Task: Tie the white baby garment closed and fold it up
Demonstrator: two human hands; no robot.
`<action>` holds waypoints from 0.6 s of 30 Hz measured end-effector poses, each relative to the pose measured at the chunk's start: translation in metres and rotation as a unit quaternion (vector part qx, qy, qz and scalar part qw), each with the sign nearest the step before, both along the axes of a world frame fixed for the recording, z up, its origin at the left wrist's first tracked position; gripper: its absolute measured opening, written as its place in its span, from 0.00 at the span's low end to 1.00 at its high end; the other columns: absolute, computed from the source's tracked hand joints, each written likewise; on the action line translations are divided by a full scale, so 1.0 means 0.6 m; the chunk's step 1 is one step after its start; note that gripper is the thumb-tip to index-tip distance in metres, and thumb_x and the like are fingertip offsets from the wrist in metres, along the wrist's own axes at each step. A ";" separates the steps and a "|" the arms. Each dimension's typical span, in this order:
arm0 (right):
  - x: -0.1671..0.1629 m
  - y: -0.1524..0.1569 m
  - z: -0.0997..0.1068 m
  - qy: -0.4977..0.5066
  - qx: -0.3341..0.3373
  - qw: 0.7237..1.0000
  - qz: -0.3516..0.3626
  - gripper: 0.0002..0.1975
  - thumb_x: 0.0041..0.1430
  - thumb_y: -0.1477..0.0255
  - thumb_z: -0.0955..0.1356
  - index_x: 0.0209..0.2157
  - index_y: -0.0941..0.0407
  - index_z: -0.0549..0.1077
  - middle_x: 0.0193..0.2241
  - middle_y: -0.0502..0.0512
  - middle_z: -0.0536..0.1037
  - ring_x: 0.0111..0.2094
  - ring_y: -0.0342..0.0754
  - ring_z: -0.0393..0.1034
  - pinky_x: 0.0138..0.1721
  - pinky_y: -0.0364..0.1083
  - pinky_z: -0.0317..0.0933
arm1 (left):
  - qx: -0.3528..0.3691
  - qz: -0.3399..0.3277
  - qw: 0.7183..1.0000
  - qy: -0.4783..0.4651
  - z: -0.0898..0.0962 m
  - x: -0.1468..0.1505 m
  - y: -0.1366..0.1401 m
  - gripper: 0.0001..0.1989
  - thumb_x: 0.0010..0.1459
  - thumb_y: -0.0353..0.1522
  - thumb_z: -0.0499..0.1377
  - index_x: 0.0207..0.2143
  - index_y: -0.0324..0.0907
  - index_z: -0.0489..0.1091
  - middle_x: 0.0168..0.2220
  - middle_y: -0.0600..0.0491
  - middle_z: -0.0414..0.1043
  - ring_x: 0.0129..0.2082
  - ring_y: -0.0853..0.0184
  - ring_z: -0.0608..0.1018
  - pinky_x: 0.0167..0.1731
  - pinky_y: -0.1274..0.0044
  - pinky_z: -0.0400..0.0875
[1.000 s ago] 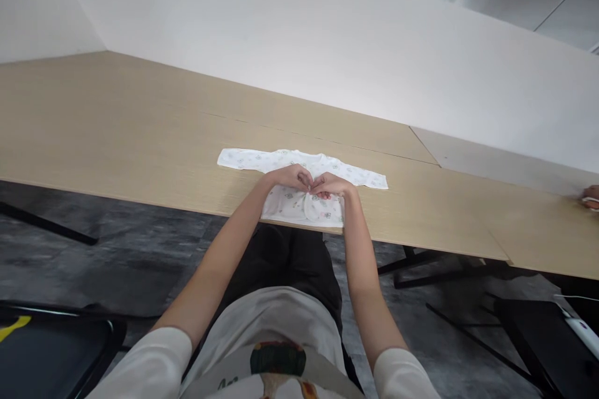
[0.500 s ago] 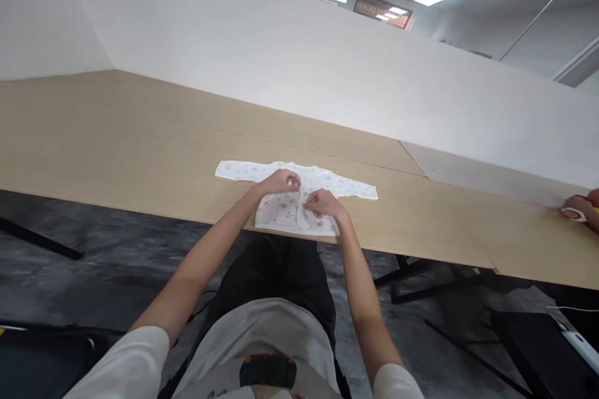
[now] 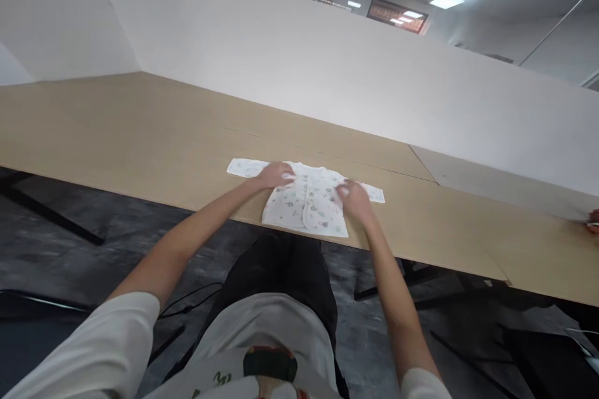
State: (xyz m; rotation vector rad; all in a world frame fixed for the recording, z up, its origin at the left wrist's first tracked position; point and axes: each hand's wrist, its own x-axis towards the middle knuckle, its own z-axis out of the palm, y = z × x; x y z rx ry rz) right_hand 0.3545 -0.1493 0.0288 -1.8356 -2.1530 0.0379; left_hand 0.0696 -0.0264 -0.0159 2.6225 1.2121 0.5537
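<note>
both hands lie open and flat, left hand [image 3: 277,174] and right hand [image 3: 353,194], on a baby shirt [image 3: 306,206] on the table [image 3: 140,131].

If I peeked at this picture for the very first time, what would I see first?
You would spot the tiny white baby shirt with little prints, spread flat at the near edge of the long wooden table. The left hand rests on one shoulder of it and the right hand on the other. Behind the table runs a plain white partition.
</note>
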 end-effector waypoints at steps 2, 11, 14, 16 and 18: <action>0.051 0.070 0.005 -0.039 -0.018 0.994 -0.099 0.19 0.67 0.71 0.56 0.45 0.61 0.75 0.49 0.67 0.73 0.52 0.55 0.65 0.50 0.49 0.57 | -0.004 0.111 0.993 0.046 0.007 -0.044 0.032 0.22 0.58 0.42 0.52 0.50 0.40 0.71 0.54 0.44 0.70 0.54 0.57 0.69 0.55 0.71 0.59; 0.140 0.123 -0.041 -0.147 -0.098 0.976 -0.126 0.18 0.64 0.72 0.58 0.49 0.63 0.72 0.48 0.69 0.73 0.51 0.57 0.67 0.49 0.49 0.56 | -0.081 0.207 0.969 0.111 0.022 -0.140 0.060 0.18 0.55 0.42 0.56 0.42 0.42 0.74 0.43 0.49 0.77 0.42 0.62 0.76 0.42 0.77 0.63; 0.148 0.127 0.000 -0.142 -0.113 0.976 -0.122 0.16 0.65 0.71 0.59 0.48 0.64 0.71 0.46 0.70 0.74 0.48 0.55 0.69 0.44 0.47 0.59 | -0.045 0.205 0.972 0.104 0.066 -0.138 0.081 0.17 0.55 0.42 0.56 0.39 0.39 0.73 0.42 0.47 0.76 0.41 0.61 0.75 0.39 0.78 0.63; 0.156 0.136 0.051 -0.148 -0.071 0.976 -0.144 0.16 0.67 0.69 0.58 0.48 0.64 0.69 0.42 0.71 0.75 0.44 0.54 0.71 0.41 0.47 0.59 | 0.023 0.208 0.975 0.069 0.118 -0.134 0.094 0.17 0.58 0.42 0.54 0.40 0.38 0.71 0.44 0.45 0.74 0.44 0.59 0.74 0.41 0.76 0.64; 0.167 0.141 0.109 -0.169 0.013 0.972 -0.166 0.18 0.68 0.65 0.56 0.48 0.64 0.67 0.38 0.70 0.75 0.39 0.54 0.71 0.38 0.47 0.59 | 0.090 0.221 0.971 0.020 0.179 -0.129 0.095 0.19 0.60 0.43 0.51 0.41 0.37 0.70 0.45 0.43 0.73 0.46 0.59 0.72 0.44 0.74 0.63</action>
